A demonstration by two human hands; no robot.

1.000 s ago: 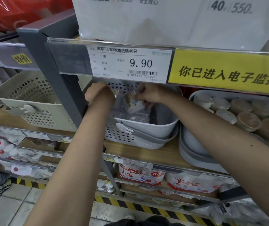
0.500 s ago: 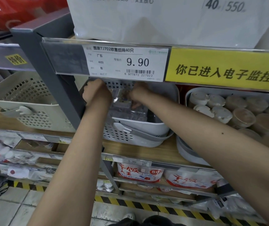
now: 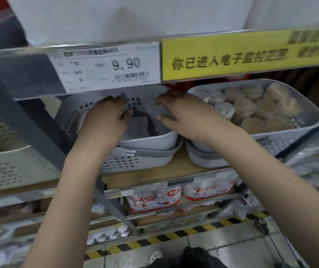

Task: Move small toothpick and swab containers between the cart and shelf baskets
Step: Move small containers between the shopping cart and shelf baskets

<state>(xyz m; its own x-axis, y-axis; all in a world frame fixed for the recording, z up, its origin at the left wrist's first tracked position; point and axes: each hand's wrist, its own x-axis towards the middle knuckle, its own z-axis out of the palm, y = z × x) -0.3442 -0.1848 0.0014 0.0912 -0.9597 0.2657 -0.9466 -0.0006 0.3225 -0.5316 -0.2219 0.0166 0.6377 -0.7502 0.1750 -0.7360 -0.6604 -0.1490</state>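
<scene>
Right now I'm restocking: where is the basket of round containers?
In the head view it is right of centre: the basket sits on the wooden shelf under the yellow sign, beside the right hand.

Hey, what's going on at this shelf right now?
A person is reaching both hands into a grey perforated basket on a store shelf. The left hand and right hand hover over a clear packet inside, fingers loosely curled, gripping nothing visible. A neighbouring basket holds round lidded containers.

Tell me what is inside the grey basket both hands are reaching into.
In the grey basket sits a smaller white tub holding a blurred clear packet. The left hand and right hand cover the rest.
</scene>
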